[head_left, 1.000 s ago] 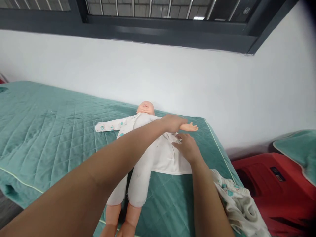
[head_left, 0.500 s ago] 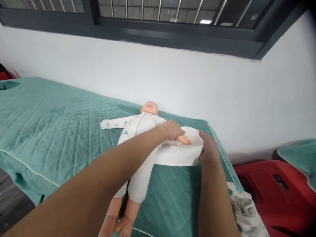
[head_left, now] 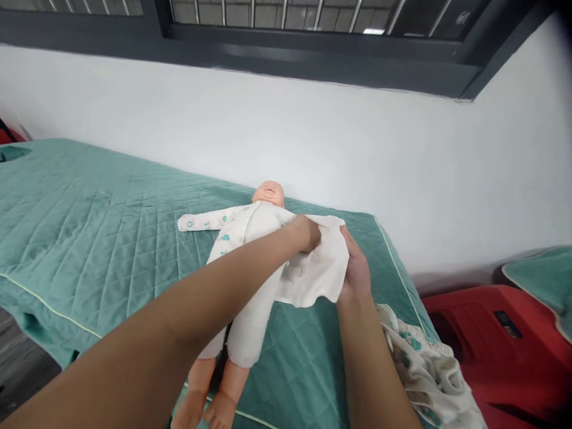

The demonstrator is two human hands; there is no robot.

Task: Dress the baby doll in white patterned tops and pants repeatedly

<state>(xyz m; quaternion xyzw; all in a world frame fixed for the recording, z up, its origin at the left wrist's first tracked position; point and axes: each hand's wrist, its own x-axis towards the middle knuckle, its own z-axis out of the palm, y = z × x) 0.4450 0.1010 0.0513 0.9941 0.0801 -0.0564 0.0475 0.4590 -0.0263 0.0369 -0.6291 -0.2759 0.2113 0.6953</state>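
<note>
A baby doll (head_left: pixel 269 194) lies on its back on the bed, its head near the wall. One patterned sleeve (head_left: pixel 201 221) of its white baby shirt covers the arm on the left of the view. The shirt's loose side (head_left: pixel 322 265) is spread out to the right, plain inside facing up. My left hand (head_left: pixel 308 233) is closed around the doll's other arm, whose hand is hidden by my fingers and the cloth. At the far edge of that loose side, my right hand (head_left: pixel 356 265) grips the fabric between thumb and fingers.
A green quilted cover (head_left: pixel 111 208) spreads over the bed. Crumpled patterned clothing (head_left: pixel 438 375) lies at the bed's right edge. Beyond it stands a red plastic chair (head_left: pixel 487 322) with green cloth (head_left: pixel 545 283) on it. A white wall (head_left: pixel 223 125) runs behind, below a barred window.
My right hand has drawn the shirt's loose side leftward and raised its edge toward my left hand. The doll's small hand, visible before, is now hidden. More of the crumpled clothing shows.
</note>
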